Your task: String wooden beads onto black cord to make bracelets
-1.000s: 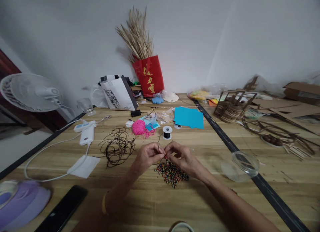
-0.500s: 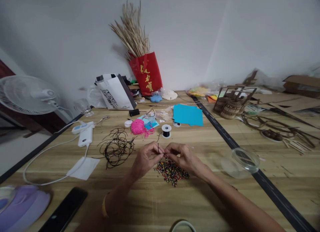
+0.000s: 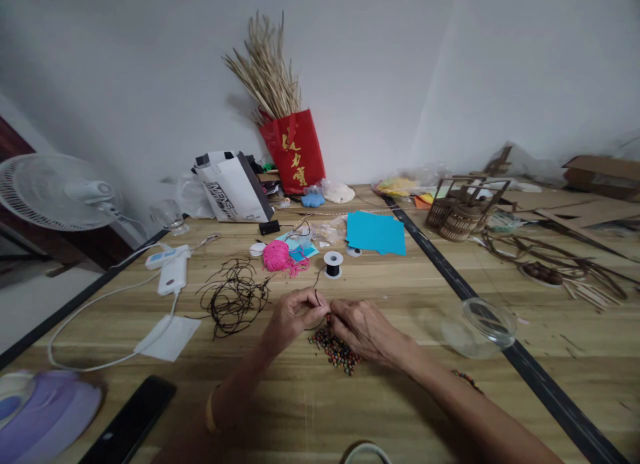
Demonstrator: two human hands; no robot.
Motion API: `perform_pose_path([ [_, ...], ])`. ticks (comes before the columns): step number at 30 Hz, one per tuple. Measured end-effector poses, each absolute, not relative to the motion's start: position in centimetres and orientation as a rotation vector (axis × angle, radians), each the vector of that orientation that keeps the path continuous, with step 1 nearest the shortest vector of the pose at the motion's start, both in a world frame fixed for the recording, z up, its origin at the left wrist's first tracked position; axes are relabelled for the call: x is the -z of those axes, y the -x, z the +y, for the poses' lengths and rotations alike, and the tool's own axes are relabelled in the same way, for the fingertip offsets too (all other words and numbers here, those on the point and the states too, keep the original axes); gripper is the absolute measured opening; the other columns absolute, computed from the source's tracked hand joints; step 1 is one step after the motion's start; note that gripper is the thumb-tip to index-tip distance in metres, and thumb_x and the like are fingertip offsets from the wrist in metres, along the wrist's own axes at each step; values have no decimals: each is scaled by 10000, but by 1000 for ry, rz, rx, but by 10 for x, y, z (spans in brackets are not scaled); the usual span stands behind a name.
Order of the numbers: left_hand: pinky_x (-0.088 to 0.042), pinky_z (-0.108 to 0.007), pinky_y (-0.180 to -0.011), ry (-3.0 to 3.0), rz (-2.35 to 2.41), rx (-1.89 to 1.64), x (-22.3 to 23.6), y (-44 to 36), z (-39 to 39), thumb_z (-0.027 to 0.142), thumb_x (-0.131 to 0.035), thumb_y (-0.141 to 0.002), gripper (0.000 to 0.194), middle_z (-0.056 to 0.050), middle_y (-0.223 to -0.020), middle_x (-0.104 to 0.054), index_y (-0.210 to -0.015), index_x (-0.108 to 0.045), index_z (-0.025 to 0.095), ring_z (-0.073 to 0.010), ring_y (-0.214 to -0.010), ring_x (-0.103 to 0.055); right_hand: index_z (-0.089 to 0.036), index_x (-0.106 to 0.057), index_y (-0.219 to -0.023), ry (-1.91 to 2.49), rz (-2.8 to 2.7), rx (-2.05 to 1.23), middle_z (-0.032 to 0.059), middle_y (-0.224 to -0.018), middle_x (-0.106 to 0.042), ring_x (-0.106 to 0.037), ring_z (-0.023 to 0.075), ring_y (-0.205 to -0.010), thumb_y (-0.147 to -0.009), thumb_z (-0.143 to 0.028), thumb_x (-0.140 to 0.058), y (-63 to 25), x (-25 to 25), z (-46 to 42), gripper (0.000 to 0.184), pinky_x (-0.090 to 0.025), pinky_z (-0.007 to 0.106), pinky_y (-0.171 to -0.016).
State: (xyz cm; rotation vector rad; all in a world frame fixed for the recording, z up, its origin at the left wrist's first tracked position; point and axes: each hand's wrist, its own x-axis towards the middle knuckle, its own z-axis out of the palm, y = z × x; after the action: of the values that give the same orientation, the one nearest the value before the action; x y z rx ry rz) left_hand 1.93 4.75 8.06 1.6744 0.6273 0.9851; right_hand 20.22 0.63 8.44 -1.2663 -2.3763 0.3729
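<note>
My left hand [image 3: 295,317] pinches a thin black cord [image 3: 317,296] between thumb and fingertips; the cord stands up in a short curve. Right beside it, my right hand [image 3: 365,327] is closed with its fingertips meeting the left ones, and what it pinches is hidden behind its fingers. A heap of small multicoloured beads [image 3: 337,349] lies on the table just below both hands, partly covered by the right one. Behind the hands stands a white spool of black cord [image 3: 333,265]. A tangle of dark cord [image 3: 235,297] spreads to the left.
A pink yarn ball [image 3: 277,256] and blue sheets [image 3: 376,233] lie farther back. A clear round container [image 3: 480,327] stands to the right, and a beaded strand [image 3: 467,380] lies by my right forearm. At left are a power strip [image 3: 173,271] and a phone [image 3: 127,424].
My right hand has turned over, its back now facing up, and covers more of the beads. My left hand keeps its pinch in nearly the same place.
</note>
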Motion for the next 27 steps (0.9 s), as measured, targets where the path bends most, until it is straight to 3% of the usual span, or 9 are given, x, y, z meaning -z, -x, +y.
perform_pose_path([
  [8, -435, -261, -670, -1584, 550, -983, -82, -24, 39, 323, -650, -803, 266, -46, -707, -584, -656, -538, 132, -145, -692, -553, -170, -483, -674, 1239, -2257, -463, -35, -559, -453, -321, 80, -476, -845, -121, -431, -200, -87, 5, 185, -175, 244, -514],
  [18, -401, -232, -666, -1869, 715, -1003, -91, -25, 28, 251, -596, -830, 237, -20, -665, -552, -632, -524, 141, -125, -661, -511, -165, -518, -749, 1239, -2299, -467, -4, -627, -534, -367, 91, -511, -866, -125, -424, -196, -82, 5, 154, -197, 246, -530],
  [27, -425, -237, -683, -1891, 786, -1005, -100, -22, 27, 267, -592, -827, 223, -23, -684, -579, -648, -530, 149, -138, -678, -537, -166, -452, -663, 1110, -2193, -784, -57, -577, -387, -311, 77, -517, -853, -133, -416, -200, -88, 6, 196, -213, 206, -501],
])
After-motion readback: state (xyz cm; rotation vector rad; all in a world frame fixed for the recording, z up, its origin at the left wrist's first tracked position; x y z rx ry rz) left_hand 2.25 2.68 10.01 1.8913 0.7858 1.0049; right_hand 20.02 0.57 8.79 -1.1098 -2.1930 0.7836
